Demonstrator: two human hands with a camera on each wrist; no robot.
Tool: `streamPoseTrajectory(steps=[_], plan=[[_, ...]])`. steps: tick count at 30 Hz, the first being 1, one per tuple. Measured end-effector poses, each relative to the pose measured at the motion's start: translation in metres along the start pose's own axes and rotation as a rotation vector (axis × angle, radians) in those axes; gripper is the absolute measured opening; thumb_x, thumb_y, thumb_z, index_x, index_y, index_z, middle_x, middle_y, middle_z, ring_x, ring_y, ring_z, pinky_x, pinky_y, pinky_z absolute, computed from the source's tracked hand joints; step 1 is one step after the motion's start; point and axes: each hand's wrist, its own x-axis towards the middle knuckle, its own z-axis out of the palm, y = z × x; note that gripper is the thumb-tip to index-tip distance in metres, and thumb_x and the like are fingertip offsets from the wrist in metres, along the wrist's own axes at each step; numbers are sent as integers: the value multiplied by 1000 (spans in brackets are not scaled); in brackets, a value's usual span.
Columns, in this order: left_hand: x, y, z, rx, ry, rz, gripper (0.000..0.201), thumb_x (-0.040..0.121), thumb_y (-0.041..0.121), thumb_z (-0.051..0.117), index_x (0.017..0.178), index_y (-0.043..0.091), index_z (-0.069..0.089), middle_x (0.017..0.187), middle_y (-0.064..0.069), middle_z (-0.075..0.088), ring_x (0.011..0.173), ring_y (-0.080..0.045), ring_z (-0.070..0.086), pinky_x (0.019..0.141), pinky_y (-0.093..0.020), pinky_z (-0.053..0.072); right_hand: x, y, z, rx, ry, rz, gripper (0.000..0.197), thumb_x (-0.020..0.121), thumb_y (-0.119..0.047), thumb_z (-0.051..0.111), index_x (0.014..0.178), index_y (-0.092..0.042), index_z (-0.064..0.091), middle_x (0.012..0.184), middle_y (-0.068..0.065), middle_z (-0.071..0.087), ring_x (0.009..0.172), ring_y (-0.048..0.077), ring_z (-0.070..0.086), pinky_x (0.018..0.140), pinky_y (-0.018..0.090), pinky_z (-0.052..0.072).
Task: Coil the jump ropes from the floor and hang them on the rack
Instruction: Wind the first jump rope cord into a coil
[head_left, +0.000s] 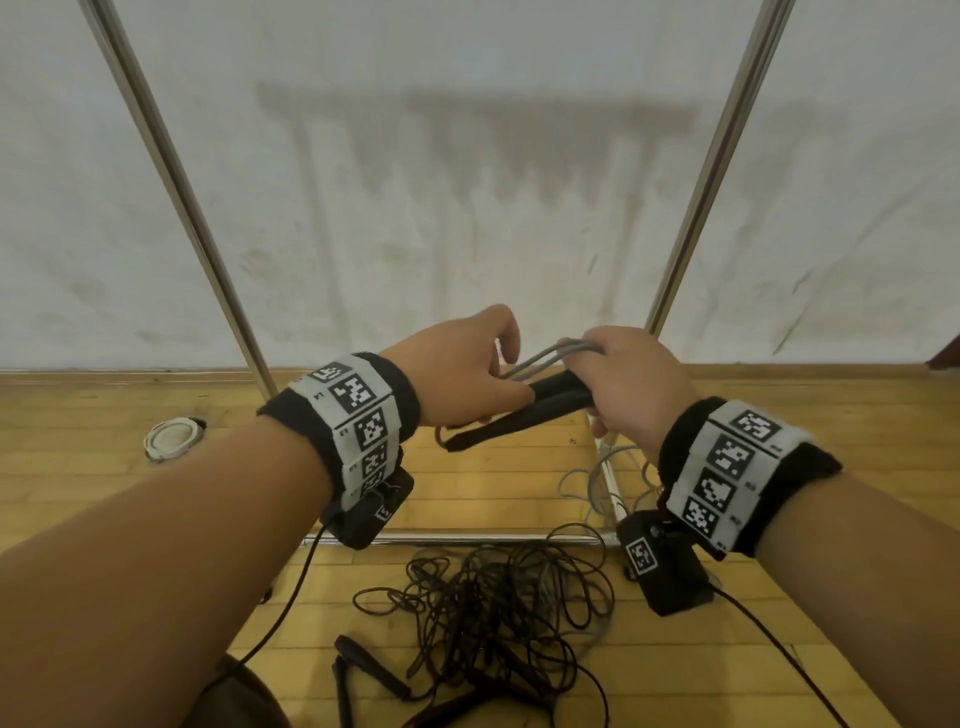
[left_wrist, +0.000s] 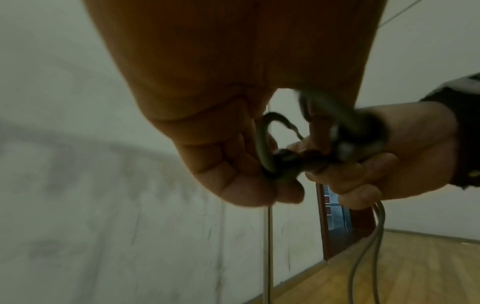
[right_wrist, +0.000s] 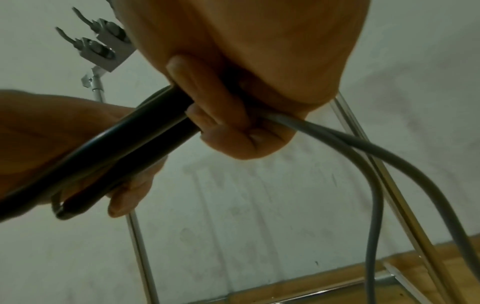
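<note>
Both hands hold one jump rope at chest height in front of the rack. My right hand (head_left: 623, 382) grips its two black handles (head_left: 519, 415) together with grey cord loops (head_left: 545, 356). My left hand (head_left: 467, 371) curls its fingers round the handles' far end and the cord (left_wrist: 263, 148). From the right fist, grey cord (right_wrist: 363, 156) hangs down to the floor (head_left: 597, 483). A tangle of black jump ropes (head_left: 498, 597) with black handles (head_left: 363, 662) lies on the floor below my wrists. The rack's hooks (right_wrist: 98, 45) show high up in the right wrist view.
The rack's two slanted metal poles (head_left: 171, 171) (head_left: 719, 156) rise before a white wall, joined by a base bar (head_left: 467, 540) on the wooden floor. A white round disc (head_left: 171, 439) lies at the left. A doorway (left_wrist: 335, 222) stands at the far right.
</note>
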Motion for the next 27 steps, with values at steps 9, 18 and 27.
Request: streamPoseTrajectory(steps=[9,18,27], plan=[[-3,15,25,-13,-249,-63,33,90,45,79,110,31,57,68,3,75,50,-7,70,44,-18,51,-10,-11,15,-88,-39,-36,25,100,-22,47,89,-10,65,81,16,66,67,35,68,47,42,57],[1,0,22,226,-239,-56,24,94,48,73,104,30,60,75,2,73,52,-10,68,45,-19,50,-4,3,-21,-602,-168,-362,25,104,-40,48,91,-24,61,71,-6,57,67,8,52,56,27,36],[0,0,29,394,-164,15,32,91,59,71,101,31,60,79,10,62,68,-5,57,53,-24,38,5,14,-41,-462,-233,-458,16,104,-38,50,98,-35,64,76,-10,62,80,-1,55,61,19,35]])
